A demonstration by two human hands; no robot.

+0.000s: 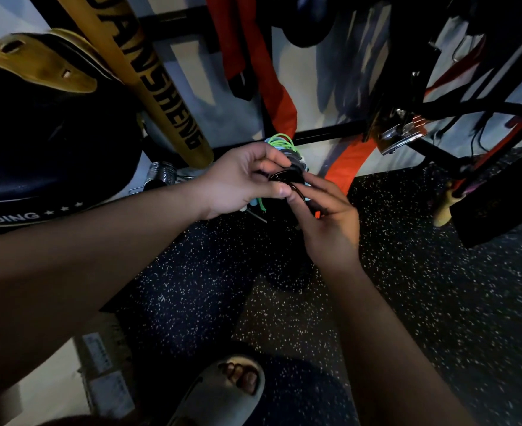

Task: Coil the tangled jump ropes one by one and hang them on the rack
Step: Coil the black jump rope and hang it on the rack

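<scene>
1. Head view: a person crouched over a speckled floor holds a small black jump rope between both hands, in front of a black rack.
2. The left hand has its fingers curled over the top of the rope's loops and its thumb pressed beneath, so the bundle is gripped.
3. The right hand meets it from the lower right. Its fingertips pinch a strand where it leaves the bundle.
4. The rope lies right at the fingertips of both hands, touching each. Its loops appear to run roughly left to right, but the dim light hides its handles and loose end.
5. A green rope sits just beyond the left hand's knuckles, near the rack's low bar.
6. The rack lies ahead of and above the hands. The left hand, which carries the bundle, looks nearer to it, so the hanging would likely be an upward and forward reach.
7. Orange straps and a yellow bat hang beside that path.
</scene>
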